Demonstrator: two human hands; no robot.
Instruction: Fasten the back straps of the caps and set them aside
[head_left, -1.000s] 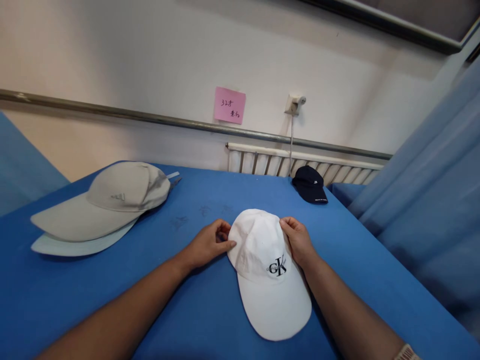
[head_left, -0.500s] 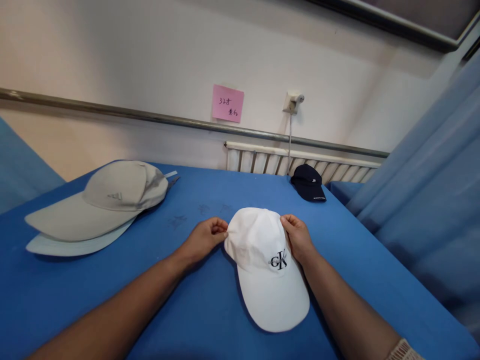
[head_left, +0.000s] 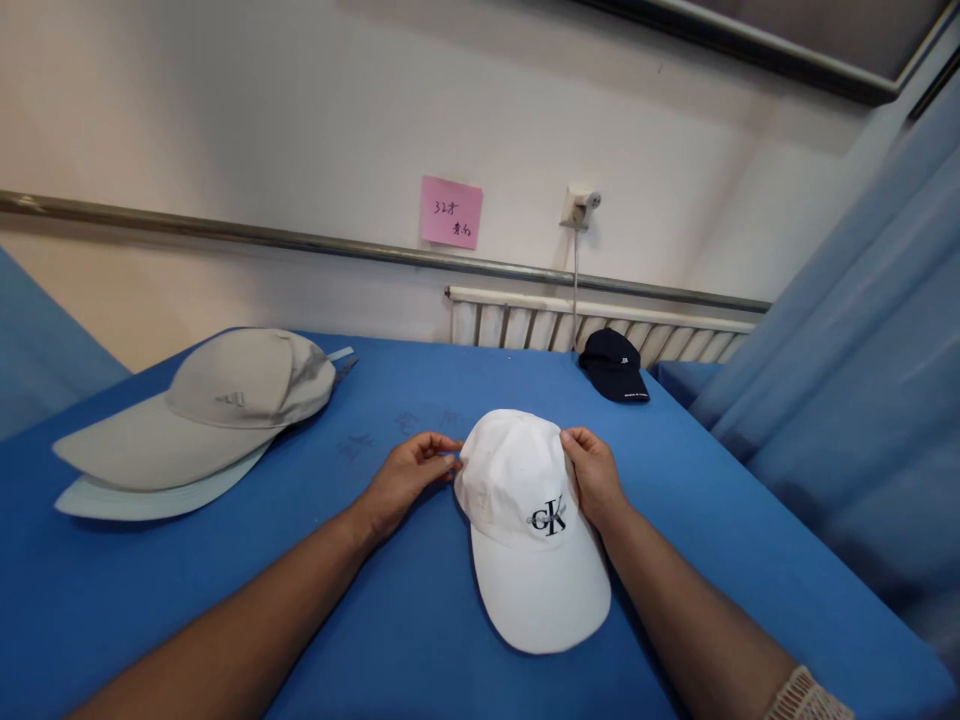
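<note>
A white baseball cap (head_left: 541, 580) with black "CK" lettering lies on the blue table, brim toward me. My left hand (head_left: 409, 478) is at the cap's left side, its thumb and fingertips closed in a pinch at the edge of the crown. On the opposite side, my right hand (head_left: 596, 475) grips the crown's edge, with some fingers hidden from view behind the fabric.
To the left, a light grey cap (head_left: 225, 385) rests on a pale cap (head_left: 161, 500) on the blue table (head_left: 360, 620). A dark navy cap (head_left: 611, 360) sits at the back right. Beyond are a radiator (head_left: 517, 325), a metal rail (head_left: 315, 243) and a blue curtain (head_left: 847, 350).
The white cap's brim has swung slightly to the left. My left thumb and fingertips have shifted a little at the crown's edge; the right hand keeps its grip.
</note>
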